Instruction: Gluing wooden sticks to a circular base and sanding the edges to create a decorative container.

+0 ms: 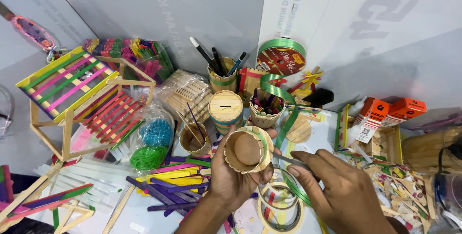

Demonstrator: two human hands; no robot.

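Left of the grip stood a house frame of coloured sticks (82,94) on the table (120,200), with loose purple and yellow sticks (168,181) just beside the wrist; the left hand (231,176) had its grip closed around a small stick-built cup (246,150), tilted so its round base faced the camera; just right of it, the right hand (337,190) pinched a thin metal tool (288,160), tip touching the cup's rim near a green ribbon (284,118); further right lay stick scraps (404,190).
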